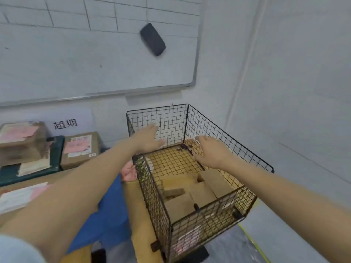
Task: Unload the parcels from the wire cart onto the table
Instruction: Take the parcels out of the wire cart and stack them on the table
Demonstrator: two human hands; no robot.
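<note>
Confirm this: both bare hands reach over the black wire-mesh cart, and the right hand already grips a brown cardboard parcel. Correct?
Not quite. In the head view the right hand is open with fingers spread, gripping nothing; the brown cardboard parcels lie below it inside the black wire-mesh cart. The left hand does reach over the cart as well.

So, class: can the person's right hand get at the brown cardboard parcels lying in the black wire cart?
Probably yes. The right hand hovers open above the black wire cart, whose top is open, and the brown cardboard parcels lie uncovered below it. Nothing visible blocks the way down.
</note>
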